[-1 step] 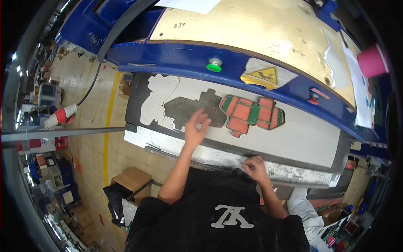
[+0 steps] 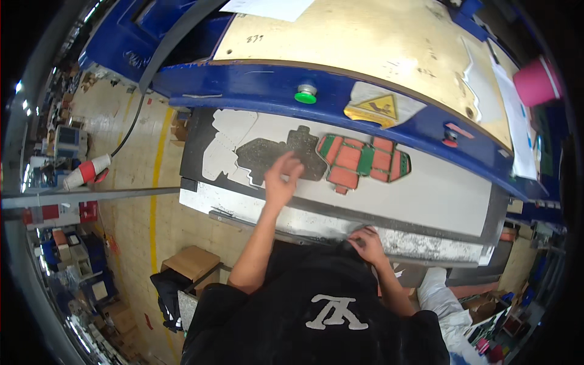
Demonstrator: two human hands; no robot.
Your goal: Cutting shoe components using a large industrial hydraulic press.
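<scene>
My left hand [image 2: 283, 177] hovers over the near side of a dark, speckled cut-out area [image 2: 274, 159] in a light grey sheet [image 2: 435, 188]. Its fingers are bent and apart, with nothing visible in them. Just to the right lies a cutting die [image 2: 365, 161] with a dark outline, filled with red and green pads. At the table's near edge, close to my black shirt, is my right hand [image 2: 367, 242]. Its fingers are pinched together beside something dark and blurred; what they hold cannot be made out.
A blue machine beam [image 2: 243, 82] spans the far side, carrying a green button [image 2: 306, 94], a yellow warning label [image 2: 380, 108] and a red button [image 2: 450, 140]. A pink cup [image 2: 535, 82] stands far right. A cardboard box [image 2: 191, 263] is at lower left.
The whole view has shifted slightly. My left hand's fingers have curled a little, and my right hand stays near the table's edge. The die and sheet lie as before.
</scene>
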